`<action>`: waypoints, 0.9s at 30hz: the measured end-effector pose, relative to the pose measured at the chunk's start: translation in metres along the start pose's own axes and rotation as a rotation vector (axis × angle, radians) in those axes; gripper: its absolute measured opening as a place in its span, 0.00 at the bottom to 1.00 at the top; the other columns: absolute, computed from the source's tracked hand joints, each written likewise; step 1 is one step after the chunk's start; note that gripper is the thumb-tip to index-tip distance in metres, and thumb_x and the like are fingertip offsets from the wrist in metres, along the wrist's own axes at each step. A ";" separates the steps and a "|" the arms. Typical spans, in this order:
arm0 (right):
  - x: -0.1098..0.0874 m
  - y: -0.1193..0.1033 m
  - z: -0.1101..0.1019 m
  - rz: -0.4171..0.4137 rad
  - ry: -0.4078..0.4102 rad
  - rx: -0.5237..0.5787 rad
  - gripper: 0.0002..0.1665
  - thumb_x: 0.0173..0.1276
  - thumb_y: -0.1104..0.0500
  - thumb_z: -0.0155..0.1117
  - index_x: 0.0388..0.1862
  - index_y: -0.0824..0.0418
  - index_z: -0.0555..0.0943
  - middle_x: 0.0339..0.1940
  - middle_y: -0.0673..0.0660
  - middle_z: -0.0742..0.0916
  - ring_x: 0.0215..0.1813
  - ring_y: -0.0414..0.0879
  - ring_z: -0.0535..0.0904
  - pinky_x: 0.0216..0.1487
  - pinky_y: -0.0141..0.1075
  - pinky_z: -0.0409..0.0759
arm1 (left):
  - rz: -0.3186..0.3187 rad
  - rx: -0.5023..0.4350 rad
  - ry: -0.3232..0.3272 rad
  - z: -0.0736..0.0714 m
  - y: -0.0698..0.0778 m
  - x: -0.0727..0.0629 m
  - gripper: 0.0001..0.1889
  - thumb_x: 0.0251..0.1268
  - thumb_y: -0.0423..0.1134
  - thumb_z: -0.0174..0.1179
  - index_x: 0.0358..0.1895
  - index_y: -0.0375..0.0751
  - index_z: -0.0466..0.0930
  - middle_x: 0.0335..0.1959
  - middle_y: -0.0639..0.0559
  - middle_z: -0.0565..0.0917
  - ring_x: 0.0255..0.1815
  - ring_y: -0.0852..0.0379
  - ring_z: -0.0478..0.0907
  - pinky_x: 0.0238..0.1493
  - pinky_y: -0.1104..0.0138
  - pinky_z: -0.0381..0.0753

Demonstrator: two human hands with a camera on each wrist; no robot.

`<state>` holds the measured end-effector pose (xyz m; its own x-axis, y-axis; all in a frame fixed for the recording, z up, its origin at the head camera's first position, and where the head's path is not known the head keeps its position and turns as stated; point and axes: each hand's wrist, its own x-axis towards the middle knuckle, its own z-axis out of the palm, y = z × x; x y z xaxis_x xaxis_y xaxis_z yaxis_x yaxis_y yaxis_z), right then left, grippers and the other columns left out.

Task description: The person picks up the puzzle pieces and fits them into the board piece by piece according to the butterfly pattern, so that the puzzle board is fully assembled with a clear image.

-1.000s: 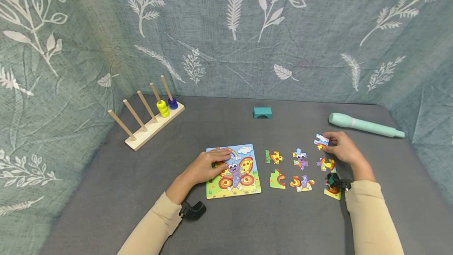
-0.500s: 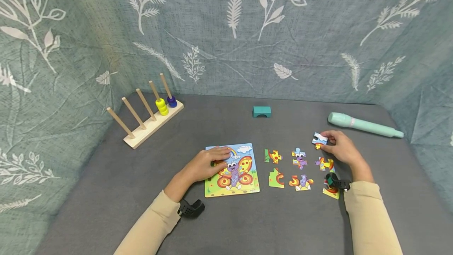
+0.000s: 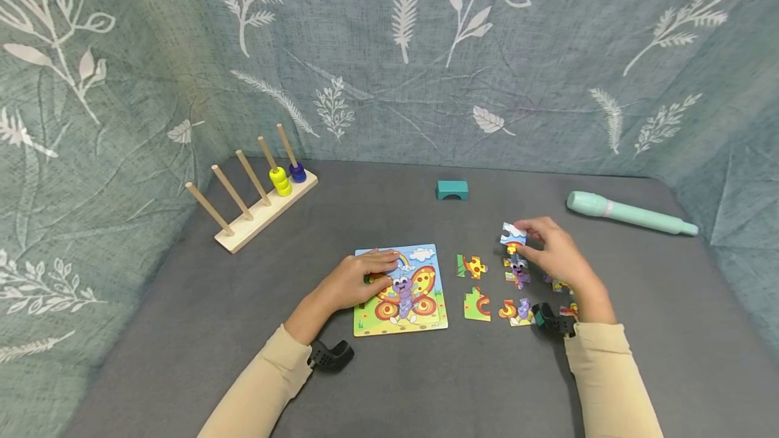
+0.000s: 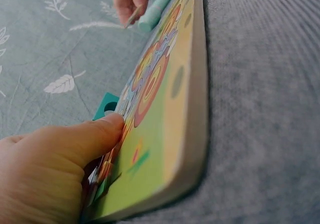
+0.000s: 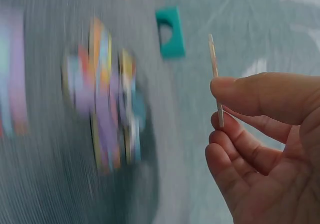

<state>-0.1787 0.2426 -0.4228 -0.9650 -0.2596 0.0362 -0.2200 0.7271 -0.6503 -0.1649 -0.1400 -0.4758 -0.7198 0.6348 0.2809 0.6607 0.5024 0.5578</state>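
Note:
My left hand (image 3: 359,282) rests over the left part of a butterfly puzzle board (image 3: 420,323), its fingers reaching across the upper picture. In the left wrist view the thumb (image 4: 102,134) presses on the board's face; the other fingers are hidden there. My right hand (image 3: 556,249) pinches a puzzle piece (image 3: 513,235) with sky, cloud and a bit of yellow wing. The right wrist view shows this piece edge-on (image 5: 214,59) between thumb and fingers, held above the table. Below it lie a purple butterfly-face piece (image 3: 518,274) and a butterfly-body piece (image 3: 516,313).
Two more pieces, a yellow wing piece (image 3: 471,267) and a green corner piece (image 3: 477,304), lie right of the board. Others are partly under the right wrist. Behind stand a teal arch block (image 3: 452,189) and a peg stacker (image 3: 268,215); a mint-green stick (image 3: 633,213) lies at right.
My right hand has moved left with the sky piece, from above the right column of loose pieces to above the middle one. My left hand stays on the board.

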 end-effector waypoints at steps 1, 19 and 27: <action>0.001 -0.005 0.004 -0.010 -0.005 0.006 0.24 0.66 0.63 0.62 0.61 0.67 0.73 0.58 0.68 0.74 0.59 0.67 0.72 0.60 0.59 0.73 | 0.000 0.000 0.000 0.000 0.000 0.000 0.18 0.62 0.38 0.63 0.55 0.36 0.80 0.59 0.48 0.79 0.63 0.53 0.74 0.68 0.57 0.69; 0.023 -0.077 0.077 -0.257 -0.122 -0.044 0.22 0.63 0.62 0.66 0.57 0.62 0.78 0.55 0.59 0.79 0.52 0.54 0.77 0.52 0.49 0.78 | -0.016 -0.006 -0.016 -0.003 0.002 0.001 0.18 0.64 0.39 0.62 0.55 0.36 0.80 0.59 0.48 0.79 0.63 0.52 0.74 0.70 0.57 0.67; 0.031 -0.089 0.093 -0.259 -0.178 -0.075 0.21 0.65 0.63 0.64 0.57 0.65 0.78 0.55 0.60 0.78 0.57 0.55 0.75 0.57 0.49 0.77 | -0.041 -0.012 -0.027 -0.004 0.002 0.002 0.18 0.64 0.39 0.61 0.55 0.36 0.80 0.60 0.49 0.79 0.64 0.54 0.73 0.70 0.58 0.66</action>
<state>-0.1753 0.1108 -0.4343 -0.8372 -0.5442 0.0552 -0.4710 0.6659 -0.5786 -0.1660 -0.1399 -0.4706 -0.7402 0.6293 0.2367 0.6279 0.5211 0.5781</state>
